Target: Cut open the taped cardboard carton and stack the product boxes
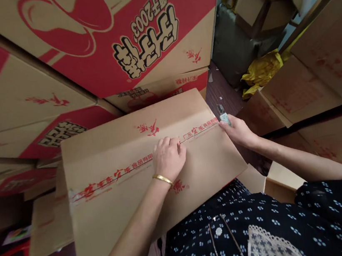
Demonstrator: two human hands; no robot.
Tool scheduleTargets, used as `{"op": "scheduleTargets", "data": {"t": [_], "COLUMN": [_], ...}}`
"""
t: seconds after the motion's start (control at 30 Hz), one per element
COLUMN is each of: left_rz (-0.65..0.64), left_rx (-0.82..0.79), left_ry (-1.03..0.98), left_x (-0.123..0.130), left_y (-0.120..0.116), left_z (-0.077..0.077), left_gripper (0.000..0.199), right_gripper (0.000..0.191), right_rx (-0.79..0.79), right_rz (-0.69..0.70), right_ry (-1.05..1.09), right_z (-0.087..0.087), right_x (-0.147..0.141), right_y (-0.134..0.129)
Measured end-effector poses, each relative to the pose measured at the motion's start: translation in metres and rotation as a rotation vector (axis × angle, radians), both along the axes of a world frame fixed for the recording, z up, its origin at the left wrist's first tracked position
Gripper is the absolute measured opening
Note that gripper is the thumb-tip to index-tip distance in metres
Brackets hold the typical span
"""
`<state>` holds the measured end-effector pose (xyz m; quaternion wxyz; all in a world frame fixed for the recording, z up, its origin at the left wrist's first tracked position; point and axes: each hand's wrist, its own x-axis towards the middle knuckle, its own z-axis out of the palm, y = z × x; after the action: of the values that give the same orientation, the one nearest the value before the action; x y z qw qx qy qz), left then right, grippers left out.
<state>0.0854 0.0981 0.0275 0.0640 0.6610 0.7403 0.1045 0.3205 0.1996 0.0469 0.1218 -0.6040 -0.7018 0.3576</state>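
Around carton (128, 188), stacked boxes (112, 64), yellow plastic (261, 71)

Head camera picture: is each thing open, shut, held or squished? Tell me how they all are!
Front box: flaps shut
Left hand: resting on front box
Gold bracelet: worn on left wrist
Right hand: closed around small object
Small object: held
Back boxes: stacked
Top-right box: flaps open
Yellow bag: crumpled
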Motion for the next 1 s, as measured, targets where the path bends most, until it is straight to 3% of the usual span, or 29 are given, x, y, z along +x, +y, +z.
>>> {"op": "scheduleTargets", "data": {"t": [0.1,0.2,0.43,0.63,0.73,0.9,1.0], "left_rz": [0.025,0.021,0.069,0.07,0.053,0.003,0.002], "left_rx": [-0.05,-0.083,-0.17,-0.146,-0.127,-0.157,-0.169], "left_ry": [0.001,0.019,0.065,-0.001,-0.012,-0.022,0.001], "left_x": [-0.003,-0.005,0.001,-0.002,-0.004,-0.005,-0.002], "left_y": [0.012,0.019,0.015,0.012,0.012,0.015,0.015], "left_z": [0.0,0.001,0.011,0.01,0.012,0.018,0.02], "left_gripper": [0.025,0.027,0.029,0.025,0.025,0.025,0.02], "right_gripper": [0.021,0.02,0.021,0.026,0.028,0.036,0.036], "right_rx": [-0.14,-0.208,-0.154,-0.021,-0.003,0.017,0.038], "right_rz": [-0.146,-0.186,-0.158,0.085,0.131,0.076,0.009], "right_ry": [0.33,0.489,0.349,0.128,0.207,0.561,0.64], "right_z": [-0.01,-0.018,-0.026,-0.024,-0.023,-0.026,-0.029], "right_x": [0.0,-0.002,-0.001,-0.005,-0.009,-0.009,-0.011], "right_y": [0.01,0.013,0.017,0.021,0.013,-0.005,-0.012]}}
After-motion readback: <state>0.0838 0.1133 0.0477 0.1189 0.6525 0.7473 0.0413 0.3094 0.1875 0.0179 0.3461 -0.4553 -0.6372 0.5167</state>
